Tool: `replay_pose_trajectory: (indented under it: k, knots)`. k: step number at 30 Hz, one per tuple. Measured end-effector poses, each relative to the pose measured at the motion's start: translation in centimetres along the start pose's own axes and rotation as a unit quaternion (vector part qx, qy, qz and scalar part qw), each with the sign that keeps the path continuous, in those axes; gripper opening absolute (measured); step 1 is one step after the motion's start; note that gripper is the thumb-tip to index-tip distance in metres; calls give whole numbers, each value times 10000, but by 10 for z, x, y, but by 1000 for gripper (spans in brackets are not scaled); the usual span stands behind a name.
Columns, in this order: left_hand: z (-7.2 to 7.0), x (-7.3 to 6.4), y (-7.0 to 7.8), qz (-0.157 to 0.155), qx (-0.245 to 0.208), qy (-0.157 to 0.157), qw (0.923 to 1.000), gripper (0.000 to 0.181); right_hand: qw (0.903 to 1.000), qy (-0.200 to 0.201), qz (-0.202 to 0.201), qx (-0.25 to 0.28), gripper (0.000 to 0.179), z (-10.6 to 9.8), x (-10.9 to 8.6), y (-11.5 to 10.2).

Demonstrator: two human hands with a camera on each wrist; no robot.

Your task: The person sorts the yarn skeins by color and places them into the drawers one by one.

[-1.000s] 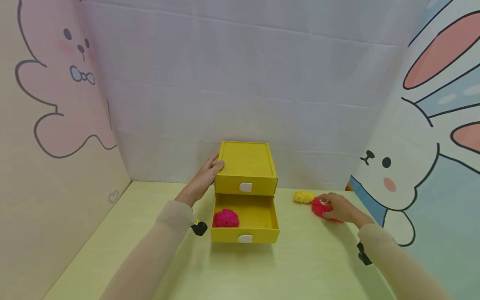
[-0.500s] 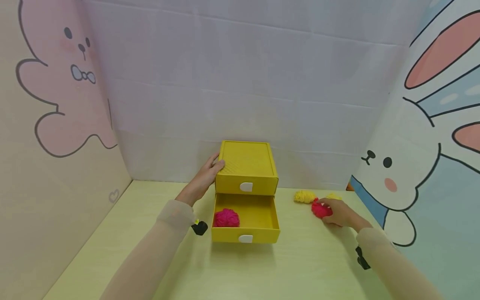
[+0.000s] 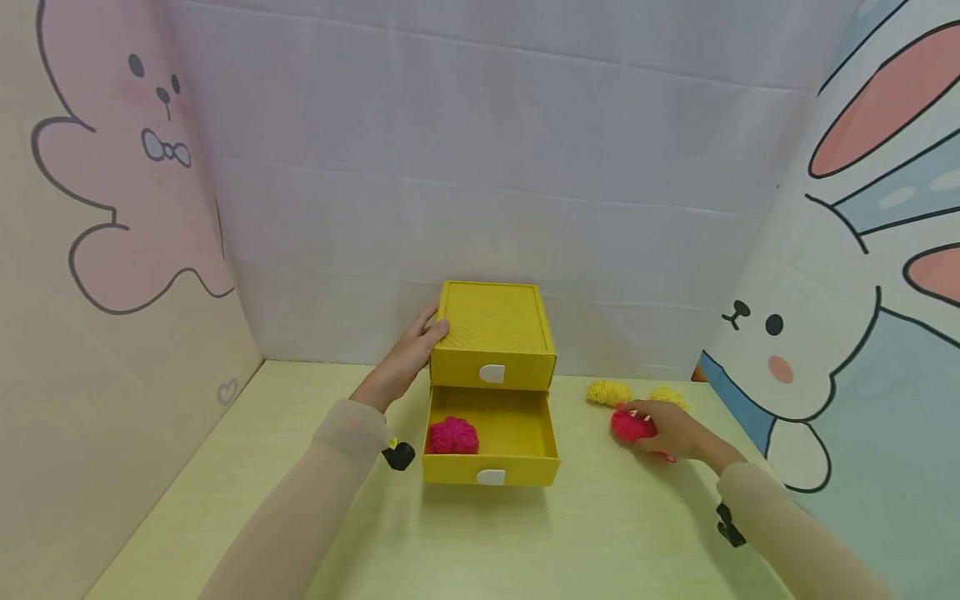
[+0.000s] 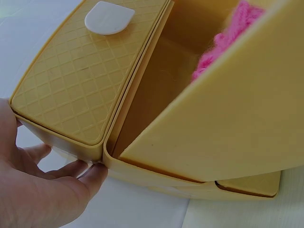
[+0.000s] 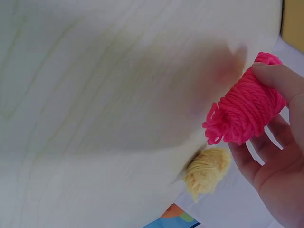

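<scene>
A: Your right hand [image 3: 678, 429] pinches the red yarn bundle [image 3: 628, 426], near two yellow bundles [image 3: 610, 393].

B: From your head, mostly the back of that hand shows. Your right wrist view gives the thumb [image 5: 278, 78] across the bundle, but only one yellow one. Whether the red touches the table [image 3: 600, 517], I can't quite tell.

A: And your left hand [image 3: 396, 368]?

B: Spread against the yellow drawer box [image 3: 498, 317]; your left wrist view adds the fingertips [image 4: 96, 174] on its side.

A: The lower drawer [image 3: 532, 471] stands pulled out, its magenta bundle [image 3: 453, 436] partly hidden in that view.
</scene>
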State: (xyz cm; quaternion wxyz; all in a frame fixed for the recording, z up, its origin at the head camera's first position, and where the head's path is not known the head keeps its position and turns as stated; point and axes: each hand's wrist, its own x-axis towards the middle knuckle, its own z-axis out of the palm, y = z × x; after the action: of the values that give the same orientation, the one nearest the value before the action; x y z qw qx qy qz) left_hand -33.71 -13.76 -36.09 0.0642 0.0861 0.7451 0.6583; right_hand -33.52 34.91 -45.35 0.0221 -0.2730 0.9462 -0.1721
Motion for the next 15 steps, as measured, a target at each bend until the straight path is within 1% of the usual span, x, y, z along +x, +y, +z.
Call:
replay_pose_trajectory:
  k: [3,9,15]
  knots:
    - [0,0,0,2,-11,1,10000,70,9998,65,-185,17,57,-5,1,-10]
    - [1,1,1,11,-16,57,10000,70,9983,163,-500,234,55,-22,3,-37]
    - [0,0,1,14,12,5,10000,71,9978,116,-545,352,58,-35,4,-65]
